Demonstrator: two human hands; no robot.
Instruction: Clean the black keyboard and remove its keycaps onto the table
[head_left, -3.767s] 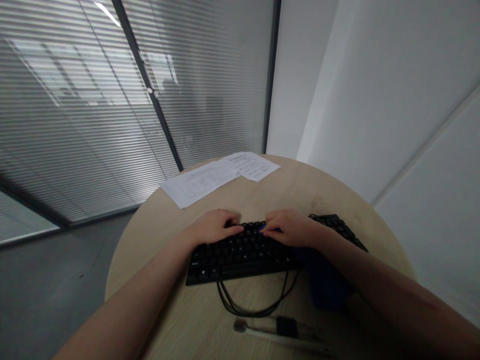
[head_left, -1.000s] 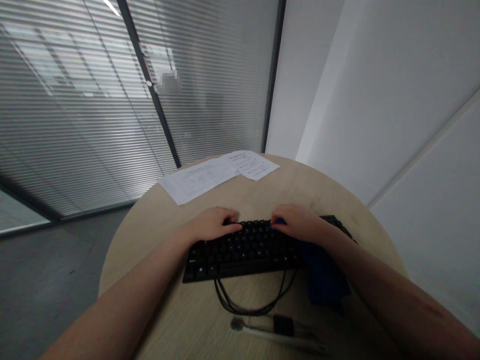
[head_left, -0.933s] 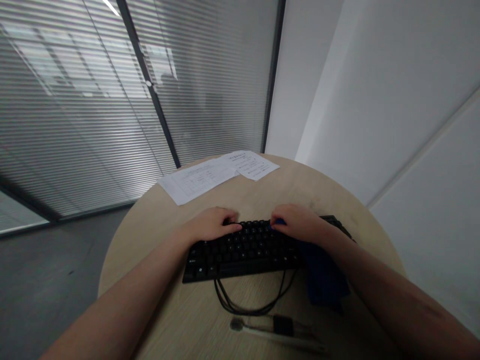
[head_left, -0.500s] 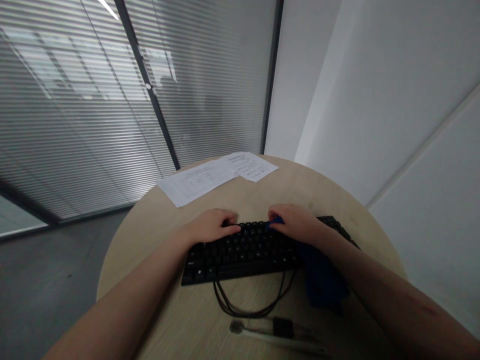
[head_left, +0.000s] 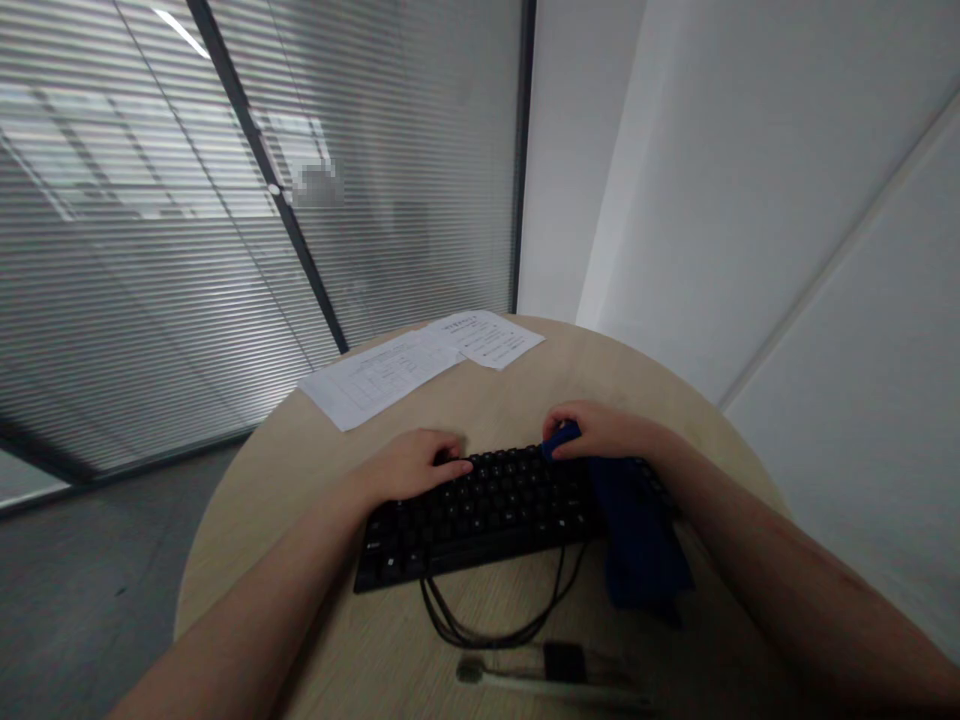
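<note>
A black keyboard (head_left: 480, 515) lies tilted slightly on the round wooden table. My left hand (head_left: 416, 463) grips its upper left edge, the thumb over the top keys and the fingers behind the far side. In my right hand (head_left: 592, 432) is a blue cloth (head_left: 646, 545), bunched between thumb and fingers at the keyboard's top row. The rest of the cloth trails under my wrist, over the keyboard's right part and onto the table. That part of the keyboard is mostly hidden by cloth and forearm.
The keyboard's black cable (head_left: 487, 640) loops on the near side of the table (head_left: 600, 365). Closer to me lie a toothbrush (head_left: 525, 682) and a small dark block (head_left: 564, 660). Printed papers (head_left: 397, 370) rest at the far edge. Glass with blinds and a white wall stand beyond.
My right hand has shifted slightly right along the keyboard's top edge with the cloth, showing more of it. My left hand keeps its hold. The whole view has turned a little.
</note>
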